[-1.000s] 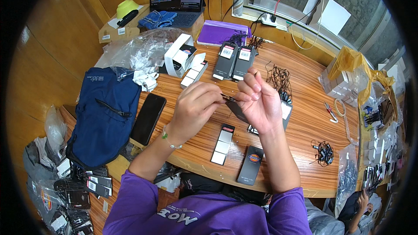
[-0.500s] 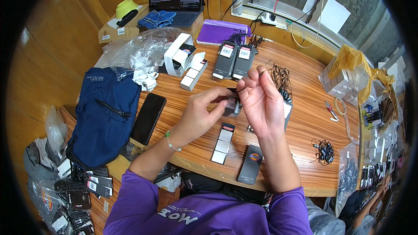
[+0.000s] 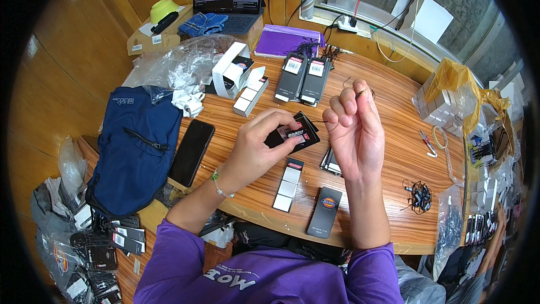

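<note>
My left hand [image 3: 253, 138] is closed on a few black hang tags [image 3: 308, 126], which fan out slightly past its fingertips. From the tags a thin black string [image 3: 320, 121] runs to my right hand [image 3: 359, 135], whose fingers pinch it. Below the left hand lies a label strip [image 3: 288, 183] with white rectangles and a red top. A dark grey hang tag [image 3: 324, 212] rests near the table's front edge. Partly behind my right wrist are more tags [image 3: 331, 161].
Two stacks of grey tags [image 3: 290, 85] stand beyond my hands. A black phone [image 3: 192, 153] and blue bag [image 3: 138, 152] lie left. Rightward are a tangle of black strings [image 3: 417, 197] and small snips [image 3: 428, 144]. A laptop [image 3: 228, 0] stands at the back; another person's arm [image 3: 494, 245] shows lower right.
My right hand has shifted right, away from the left, with the string stretched between them. The tags in my left hand, blurred before, now show their faces.
</note>
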The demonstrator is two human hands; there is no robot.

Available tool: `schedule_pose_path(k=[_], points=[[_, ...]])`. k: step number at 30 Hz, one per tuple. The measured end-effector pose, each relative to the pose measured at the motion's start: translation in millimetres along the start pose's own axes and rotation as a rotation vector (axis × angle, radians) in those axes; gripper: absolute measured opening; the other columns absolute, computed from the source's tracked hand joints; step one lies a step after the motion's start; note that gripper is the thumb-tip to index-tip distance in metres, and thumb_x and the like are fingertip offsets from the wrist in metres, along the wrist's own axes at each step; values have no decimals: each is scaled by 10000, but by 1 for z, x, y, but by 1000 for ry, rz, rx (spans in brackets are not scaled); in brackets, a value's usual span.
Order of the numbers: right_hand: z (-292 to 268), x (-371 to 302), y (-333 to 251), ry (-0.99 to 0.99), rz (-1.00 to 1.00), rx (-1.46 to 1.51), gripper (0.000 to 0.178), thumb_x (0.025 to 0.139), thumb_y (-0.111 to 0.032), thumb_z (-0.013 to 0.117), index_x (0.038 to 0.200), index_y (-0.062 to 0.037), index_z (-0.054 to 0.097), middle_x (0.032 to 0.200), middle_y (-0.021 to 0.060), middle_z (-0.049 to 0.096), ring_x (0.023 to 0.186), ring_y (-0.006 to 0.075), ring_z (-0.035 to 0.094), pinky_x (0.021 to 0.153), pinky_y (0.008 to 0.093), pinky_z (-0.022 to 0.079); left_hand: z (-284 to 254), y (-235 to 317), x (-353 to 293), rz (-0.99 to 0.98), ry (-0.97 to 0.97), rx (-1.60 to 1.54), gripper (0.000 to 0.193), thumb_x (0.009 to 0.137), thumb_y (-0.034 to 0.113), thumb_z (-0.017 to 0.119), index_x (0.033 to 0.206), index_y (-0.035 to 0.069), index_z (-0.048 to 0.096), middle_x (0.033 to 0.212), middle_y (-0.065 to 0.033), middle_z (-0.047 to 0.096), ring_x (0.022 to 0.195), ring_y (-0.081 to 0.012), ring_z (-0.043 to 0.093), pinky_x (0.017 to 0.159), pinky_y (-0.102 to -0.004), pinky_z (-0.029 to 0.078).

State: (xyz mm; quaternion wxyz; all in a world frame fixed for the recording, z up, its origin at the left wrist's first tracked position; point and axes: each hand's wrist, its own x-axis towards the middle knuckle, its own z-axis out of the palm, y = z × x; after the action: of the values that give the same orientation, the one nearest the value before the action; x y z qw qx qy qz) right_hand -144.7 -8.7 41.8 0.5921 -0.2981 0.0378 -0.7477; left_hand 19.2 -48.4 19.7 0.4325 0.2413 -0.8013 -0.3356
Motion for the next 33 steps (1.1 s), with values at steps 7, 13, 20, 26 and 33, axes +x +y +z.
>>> schedule_pose_path(k=[7,13,20,26,33], points=[[7,-3,-1,15,21,-833,114,878,-63,501,970,-35,440,733,35,531,672,81,504,626,222,422,-12,1,6,276,177,204,224,639,-31,713,835,11,613,849,-83,626,768,-201,581,703,-286,456],[9,-6,11,-53,137,-972,148,859,-23,522,951,-28,406,695,13,533,650,53,509,585,182,411,-16,7,3,156,190,110,208,644,-40,707,831,1,625,807,-85,634,759,-188,580,694,-284,453],[4,-4,14,-19,157,-884,170,853,-14,530,951,-32,392,666,12,528,634,54,512,577,180,411,-17,5,4,160,181,70,182,670,22,707,841,15,645,793,-78,640,737,-195,587,663,-287,456],[4,-3,14,-31,175,-912,173,850,-14,536,940,-37,389,661,7,523,621,48,502,567,177,402,-17,5,3,126,174,29,178,669,16,707,838,12,650,794,-77,643,730,-183,590,653,-278,460],[5,-4,12,-55,254,-999,172,851,-20,540,926,-46,387,633,-8,511,598,34,473,535,171,368,-22,3,4,92,66,-36,157,670,-3,700,821,4,658,792,-88,652,738,-181,597,658,-275,468]])
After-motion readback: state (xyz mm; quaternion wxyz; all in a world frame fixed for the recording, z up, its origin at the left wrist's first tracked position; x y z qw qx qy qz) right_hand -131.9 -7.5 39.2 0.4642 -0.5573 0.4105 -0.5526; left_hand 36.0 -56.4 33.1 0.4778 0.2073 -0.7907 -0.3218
